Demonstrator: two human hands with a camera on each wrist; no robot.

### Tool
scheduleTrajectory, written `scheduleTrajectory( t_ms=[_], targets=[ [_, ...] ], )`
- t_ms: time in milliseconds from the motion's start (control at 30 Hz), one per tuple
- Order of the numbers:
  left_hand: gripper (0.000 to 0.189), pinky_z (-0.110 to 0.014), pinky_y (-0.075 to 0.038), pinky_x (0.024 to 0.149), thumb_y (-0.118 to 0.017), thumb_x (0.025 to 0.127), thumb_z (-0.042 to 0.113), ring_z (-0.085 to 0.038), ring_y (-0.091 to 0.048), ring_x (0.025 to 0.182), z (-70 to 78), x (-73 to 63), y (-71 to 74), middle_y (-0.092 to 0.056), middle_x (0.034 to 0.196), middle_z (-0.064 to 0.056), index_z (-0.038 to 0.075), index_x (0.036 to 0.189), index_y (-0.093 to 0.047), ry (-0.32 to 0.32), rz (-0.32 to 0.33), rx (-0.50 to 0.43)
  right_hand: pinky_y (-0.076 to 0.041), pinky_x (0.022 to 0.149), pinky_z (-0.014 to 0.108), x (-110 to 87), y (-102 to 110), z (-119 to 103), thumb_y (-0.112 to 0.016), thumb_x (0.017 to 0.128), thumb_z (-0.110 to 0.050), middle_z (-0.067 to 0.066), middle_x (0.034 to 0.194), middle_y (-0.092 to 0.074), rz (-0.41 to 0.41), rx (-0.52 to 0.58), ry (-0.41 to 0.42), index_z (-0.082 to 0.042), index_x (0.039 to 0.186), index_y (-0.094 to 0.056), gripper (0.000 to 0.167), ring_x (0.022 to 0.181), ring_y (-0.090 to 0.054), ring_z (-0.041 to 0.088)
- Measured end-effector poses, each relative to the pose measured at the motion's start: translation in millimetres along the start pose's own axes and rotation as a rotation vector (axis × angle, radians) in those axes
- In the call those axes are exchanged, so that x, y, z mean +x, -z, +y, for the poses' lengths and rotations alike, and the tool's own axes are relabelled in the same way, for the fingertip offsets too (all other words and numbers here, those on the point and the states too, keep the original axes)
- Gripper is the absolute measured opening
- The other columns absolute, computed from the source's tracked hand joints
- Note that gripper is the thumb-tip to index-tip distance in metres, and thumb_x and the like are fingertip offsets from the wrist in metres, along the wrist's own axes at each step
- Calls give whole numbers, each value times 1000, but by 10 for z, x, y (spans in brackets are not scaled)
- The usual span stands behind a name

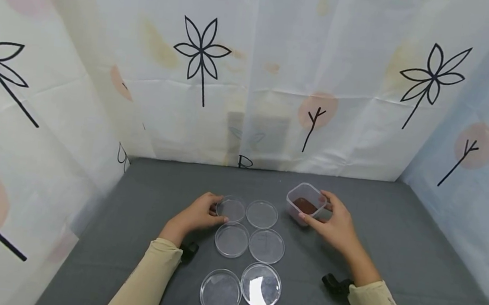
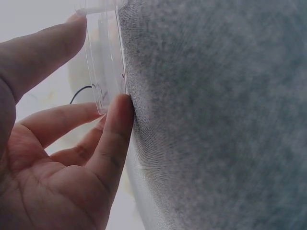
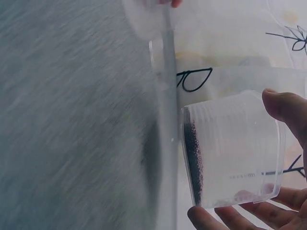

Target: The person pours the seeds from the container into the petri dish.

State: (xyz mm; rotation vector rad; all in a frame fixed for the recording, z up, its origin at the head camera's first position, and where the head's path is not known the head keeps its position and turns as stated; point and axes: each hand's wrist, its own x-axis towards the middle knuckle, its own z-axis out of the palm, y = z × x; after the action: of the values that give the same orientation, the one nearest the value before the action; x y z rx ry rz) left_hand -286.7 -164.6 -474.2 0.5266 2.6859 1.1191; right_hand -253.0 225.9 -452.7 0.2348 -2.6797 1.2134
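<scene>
My left hand (image 1: 198, 211) pinches a clear round petri dish (image 1: 231, 208) by its edges, thumb at the near side and fingers at the far side. In the left wrist view that petri dish stands edge-on between thumb and fingertips, close to the grey surface. A clear, squarish plastic tub (image 1: 295, 214) is gripped by my right hand (image 1: 339, 227), which has its thumb on the near side and its fingers round the far side. Dark brown granules (image 1: 305, 206) cover the tub's bottom. The right wrist view shows the tub (image 3: 235, 148) just off the grey surface, its mouth facing right.
Several more petri dishes (image 1: 231, 240) stand in two columns between my forearms; one near dish (image 1: 261, 286) reflects bright light. Grey cloth covers the table (image 1: 169, 176). Patterned white curtains (image 1: 284, 41) close off the back and sides.
</scene>
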Motion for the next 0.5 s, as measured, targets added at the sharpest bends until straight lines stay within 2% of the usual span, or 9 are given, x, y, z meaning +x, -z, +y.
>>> scheduleTrajectory(
  t_ms=[200,500],
  targets=[
    [76,-46,-61,100,-80,97,17,-37,-65,118,4,-22,-11,-53,135,-30,-13,156,-42,17,-15,-34,-65,91,54,73,-125,-142,-93,84,-30,26,151,-50,7,26,54,-3,158,-43,93,136,-54,49],
    [77,-48,-59,102,-81,96,16,-38,-65,120,11,-36,0,-51,136,-30,-13,156,-42,17,-30,-58,-63,96,57,158,-302,-317,-96,80,-24,22,144,-55,16,53,178,-4,155,-49,91,132,-55,41]
  ],
)
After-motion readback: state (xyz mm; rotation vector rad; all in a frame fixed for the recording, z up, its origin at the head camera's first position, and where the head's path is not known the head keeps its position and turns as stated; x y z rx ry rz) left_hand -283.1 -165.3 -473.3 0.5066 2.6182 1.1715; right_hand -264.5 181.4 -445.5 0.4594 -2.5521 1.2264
